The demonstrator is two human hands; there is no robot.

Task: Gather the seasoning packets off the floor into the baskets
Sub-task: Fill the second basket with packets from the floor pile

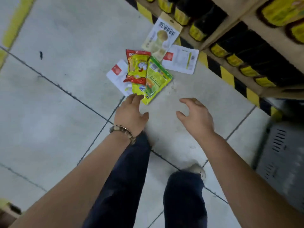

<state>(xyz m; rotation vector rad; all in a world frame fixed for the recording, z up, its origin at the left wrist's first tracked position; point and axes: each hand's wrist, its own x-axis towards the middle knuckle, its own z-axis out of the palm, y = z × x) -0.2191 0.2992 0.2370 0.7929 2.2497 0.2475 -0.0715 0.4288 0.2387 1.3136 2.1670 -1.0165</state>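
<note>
Reaching for the center-frame green packet [156, 79], left hand [131, 112] and right hand [195, 116] empty, fingers [185, 102] spread; probably needs a pinch next.

On floor [65, 112], left of shelf [243, 18]: packet heap [144, 74]. Nearer: left hand [130, 112] at heap's edge, right hand [195, 116] apart, rightward.

Grey tiled floor [57, 112], shelf [246, 18] of dark bottles [256, 51] — yellow-labelled — hazard-striped base [227, 74], grey vented box [279, 150]
</note>
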